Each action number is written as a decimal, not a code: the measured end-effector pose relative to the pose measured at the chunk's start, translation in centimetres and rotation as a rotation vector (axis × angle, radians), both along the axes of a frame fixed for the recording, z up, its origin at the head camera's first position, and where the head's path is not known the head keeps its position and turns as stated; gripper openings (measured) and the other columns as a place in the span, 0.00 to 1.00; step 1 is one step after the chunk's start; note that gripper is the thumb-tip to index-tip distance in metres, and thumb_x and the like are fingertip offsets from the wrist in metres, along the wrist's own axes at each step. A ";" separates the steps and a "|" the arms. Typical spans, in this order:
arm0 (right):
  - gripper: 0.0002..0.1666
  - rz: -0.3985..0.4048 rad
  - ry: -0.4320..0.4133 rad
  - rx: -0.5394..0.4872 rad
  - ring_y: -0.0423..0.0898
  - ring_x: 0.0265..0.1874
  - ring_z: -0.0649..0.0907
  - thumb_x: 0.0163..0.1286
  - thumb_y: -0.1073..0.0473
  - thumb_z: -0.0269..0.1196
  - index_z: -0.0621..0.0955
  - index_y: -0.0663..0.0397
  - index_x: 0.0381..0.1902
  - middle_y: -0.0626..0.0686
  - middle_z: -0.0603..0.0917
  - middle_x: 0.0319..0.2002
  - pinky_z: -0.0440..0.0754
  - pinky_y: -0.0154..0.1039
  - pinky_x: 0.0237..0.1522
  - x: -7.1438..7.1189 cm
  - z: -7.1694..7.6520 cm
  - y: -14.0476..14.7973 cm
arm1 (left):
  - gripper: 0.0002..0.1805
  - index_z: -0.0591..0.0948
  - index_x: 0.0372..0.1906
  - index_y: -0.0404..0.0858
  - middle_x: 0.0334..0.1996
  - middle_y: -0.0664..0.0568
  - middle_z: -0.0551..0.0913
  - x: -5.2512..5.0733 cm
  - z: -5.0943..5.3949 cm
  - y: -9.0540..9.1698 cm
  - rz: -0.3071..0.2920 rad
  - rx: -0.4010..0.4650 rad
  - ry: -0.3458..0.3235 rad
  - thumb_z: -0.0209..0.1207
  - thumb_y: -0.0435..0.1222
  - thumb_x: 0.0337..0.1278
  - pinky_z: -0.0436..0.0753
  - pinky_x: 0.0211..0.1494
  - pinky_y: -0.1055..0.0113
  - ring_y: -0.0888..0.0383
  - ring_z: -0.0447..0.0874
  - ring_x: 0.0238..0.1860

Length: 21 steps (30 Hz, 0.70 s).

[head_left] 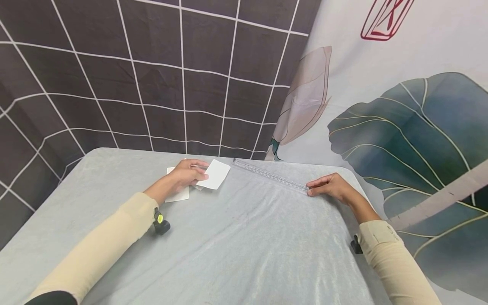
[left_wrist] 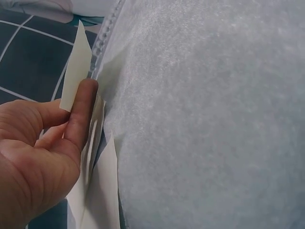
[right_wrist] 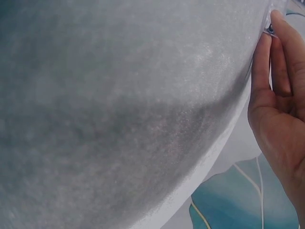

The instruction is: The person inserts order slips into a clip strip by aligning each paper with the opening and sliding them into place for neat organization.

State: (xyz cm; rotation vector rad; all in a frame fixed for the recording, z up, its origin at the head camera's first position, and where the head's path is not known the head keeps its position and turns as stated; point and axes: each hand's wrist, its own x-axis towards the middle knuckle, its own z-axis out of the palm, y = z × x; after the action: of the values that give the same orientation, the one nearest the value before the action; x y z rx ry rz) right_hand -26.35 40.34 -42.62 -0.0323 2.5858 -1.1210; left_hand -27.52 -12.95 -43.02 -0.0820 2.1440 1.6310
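Observation:
My left hand (head_left: 185, 175) pinches a white card (head_left: 216, 174) between thumb and fingers, its face tilted up off the cloth. Beneath that hand other white cards (head_left: 181, 195) lie on the table; in the left wrist view these cards (left_wrist: 102, 191) stand out below the fingers (left_wrist: 85, 109). My right hand (head_left: 332, 187) pinches the right end of a clear ruler (head_left: 270, 175), which slants across the far part of the table. The right wrist view has the thumb and fingertips of the right hand (right_wrist: 281, 86) on the ruler's end.
A pale grey cloth (head_left: 228, 245) covers the table. Behind it hangs a dark curtain with a white grid (head_left: 152, 80); a white one with leaf prints (head_left: 404, 127) hangs at the right, close to the right forearm.

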 end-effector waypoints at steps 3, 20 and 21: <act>0.25 -0.002 0.001 0.007 0.26 0.52 0.87 0.65 0.51 0.86 0.95 0.53 0.57 0.44 0.97 0.52 0.83 0.40 0.68 0.0 0.1 -0.1 | 0.35 0.73 0.84 0.35 0.76 0.34 0.79 -0.1 0.0 0.1 0.004 0.020 0.004 0.68 0.28 0.77 0.84 0.82 0.51 0.49 0.88 0.66; 0.25 -0.012 0.003 0.016 0.25 0.53 0.86 0.65 0.50 0.86 0.95 0.52 0.58 0.43 0.97 0.52 0.82 0.43 0.70 0.0 0.0 -0.1 | 0.34 0.73 0.82 0.33 0.76 0.32 0.78 -0.4 -0.1 1.5 0.012 0.064 0.006 0.66 0.26 0.77 0.81 0.85 0.50 0.43 0.84 0.72; 0.25 -0.012 0.003 0.015 0.25 0.52 0.86 0.65 0.50 0.86 0.95 0.52 0.58 0.43 0.97 0.51 0.82 0.45 0.71 0.0 0.0 -0.1 | 0.33 0.73 0.82 0.33 0.76 0.32 0.78 -0.4 -0.1 1.6 0.014 0.063 0.006 0.66 0.26 0.77 0.81 0.85 0.50 0.43 0.84 0.71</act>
State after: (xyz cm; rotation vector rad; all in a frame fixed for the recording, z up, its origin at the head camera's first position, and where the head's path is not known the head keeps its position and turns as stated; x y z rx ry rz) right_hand -26.33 40.22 -42.61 -0.0148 2.6002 -1.1063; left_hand -27.89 -11.38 -43.13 -0.0723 2.0992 1.7072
